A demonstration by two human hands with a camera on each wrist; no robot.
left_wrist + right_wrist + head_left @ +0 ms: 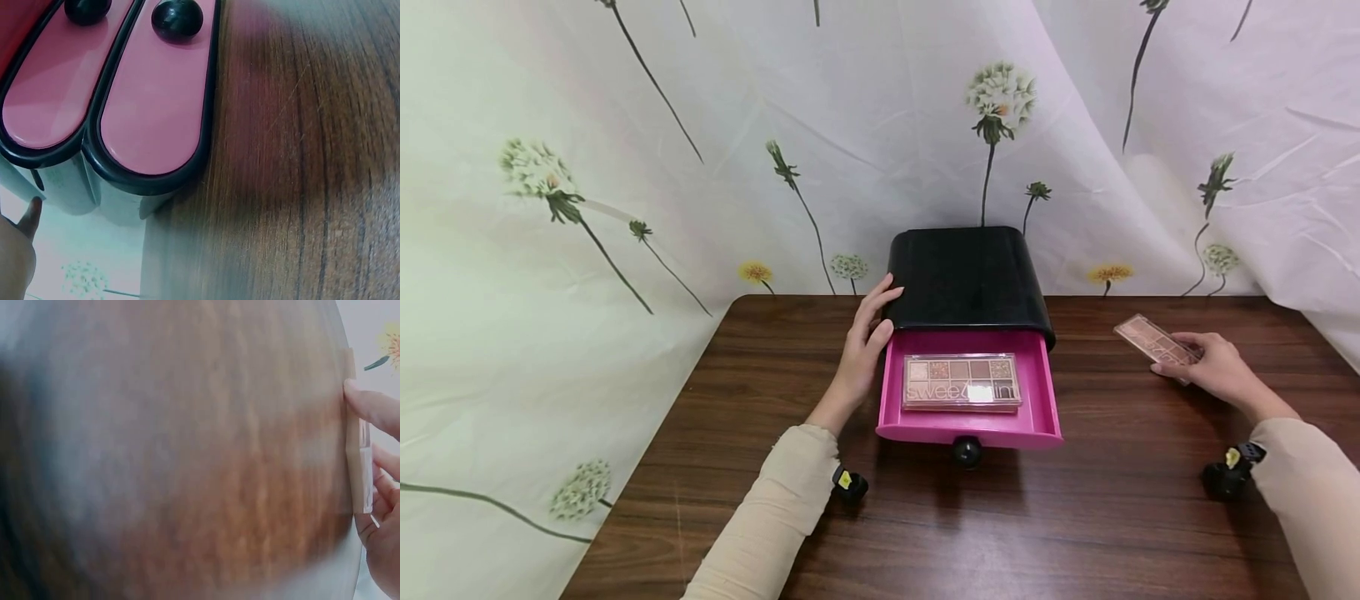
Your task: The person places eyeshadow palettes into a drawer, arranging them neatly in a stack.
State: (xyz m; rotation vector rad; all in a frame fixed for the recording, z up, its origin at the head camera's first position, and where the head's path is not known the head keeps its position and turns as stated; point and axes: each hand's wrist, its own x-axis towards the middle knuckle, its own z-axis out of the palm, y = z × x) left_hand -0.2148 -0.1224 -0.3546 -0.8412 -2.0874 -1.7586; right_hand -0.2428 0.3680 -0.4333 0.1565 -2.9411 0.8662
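A black drawer box (966,275) stands at the back of the table, its top pink drawer (917,434) pulled out. In that drawer lies an eyeshadow palette (961,375) with a clear lid. My left hand (857,354) rests against the box's left side, its fingers extended along the top edge. Off to the right, my right hand (1221,371) grips another eyeshadow palette (1150,337) by its near right end, tilted above the table. Edge-on in the right wrist view, this palette (357,456) sits between thumb and fingers.
Closed pink drawers (156,100) with round black knobs show in the left wrist view. The open drawer's black knob (967,452) sticks out toward me. Behind the brown wooden table (760,367) hangs a white cloth (865,150) printed with dandelions.
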